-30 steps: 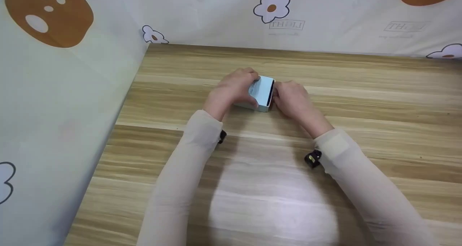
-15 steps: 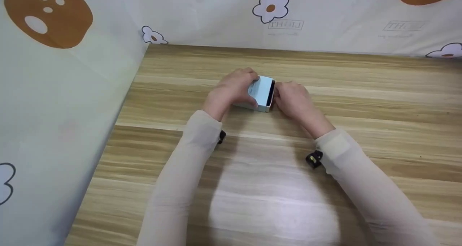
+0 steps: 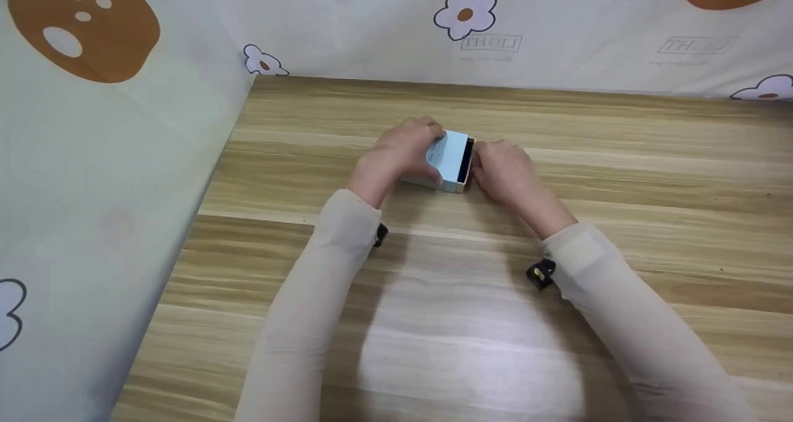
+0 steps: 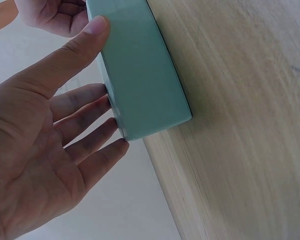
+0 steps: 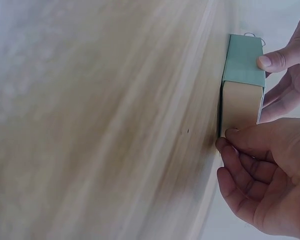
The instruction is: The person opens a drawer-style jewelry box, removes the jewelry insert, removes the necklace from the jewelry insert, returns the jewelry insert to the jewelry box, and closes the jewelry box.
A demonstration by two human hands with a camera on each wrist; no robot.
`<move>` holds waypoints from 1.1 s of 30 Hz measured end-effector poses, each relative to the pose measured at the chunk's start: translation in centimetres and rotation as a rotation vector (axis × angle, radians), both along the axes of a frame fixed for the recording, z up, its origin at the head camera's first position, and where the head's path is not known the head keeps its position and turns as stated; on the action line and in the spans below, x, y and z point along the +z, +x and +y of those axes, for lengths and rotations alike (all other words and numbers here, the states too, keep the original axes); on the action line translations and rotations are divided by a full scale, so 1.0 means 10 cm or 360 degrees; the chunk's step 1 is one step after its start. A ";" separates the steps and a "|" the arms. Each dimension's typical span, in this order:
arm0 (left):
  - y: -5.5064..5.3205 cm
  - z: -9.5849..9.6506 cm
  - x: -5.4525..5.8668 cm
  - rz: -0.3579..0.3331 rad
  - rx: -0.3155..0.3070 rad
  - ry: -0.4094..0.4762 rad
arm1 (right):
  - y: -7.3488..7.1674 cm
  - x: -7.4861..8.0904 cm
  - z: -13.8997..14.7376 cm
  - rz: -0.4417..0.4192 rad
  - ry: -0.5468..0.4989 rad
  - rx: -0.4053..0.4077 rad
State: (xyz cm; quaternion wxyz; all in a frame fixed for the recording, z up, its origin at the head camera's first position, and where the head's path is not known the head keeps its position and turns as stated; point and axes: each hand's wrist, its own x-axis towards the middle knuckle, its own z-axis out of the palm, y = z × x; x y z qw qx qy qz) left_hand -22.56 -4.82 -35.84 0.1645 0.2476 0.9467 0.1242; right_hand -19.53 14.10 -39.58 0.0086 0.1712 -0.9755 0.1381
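Observation:
A light blue-green box [image 3: 449,152] lies on the wooden table, its outer sleeve [image 4: 140,75] closed at the left end. My left hand [image 3: 396,154] grips the sleeve, thumb on the near side and fingers across the top. Out of the sleeve's right end sticks a tan-sided inner tray [image 5: 241,104], with a dark strip showing along its top in the head view. Thumb and index finger of my right hand [image 3: 505,169] pinch the tray's outer end; the other fingers curl beneath them in the right wrist view. What lies inside the tray is hidden.
The wood-grain table [image 3: 650,193] extends to both sides and toward me. A pale printed cloth [image 3: 372,25] with flowers stands behind the table and along its left edge. Small black wrist cameras [image 3: 541,274] sit at both cuffs.
The inner tray has slid slightly farther right out of the sleeve, and the dark strip has widened. My right hand has shifted a little right with it; the left hand stays put.

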 end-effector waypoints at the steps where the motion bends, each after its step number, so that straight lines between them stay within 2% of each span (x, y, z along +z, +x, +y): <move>1: 0.00 0.00 0.00 -0.0004 0.0001 0.0001 | 0.00 0.00 0.00 0.0003 0.0004 -0.0001; 26: 0.00 0.01 0.00 -0.0027 0.0027 -0.0001 | 0.01 0.00 0.03 -0.0025 0.0009 -0.0012; 33: 0.00 0.01 0.00 -0.0027 0.0006 -0.0002 | 0.02 0.00 0.04 0.0000 0.0032 -0.0018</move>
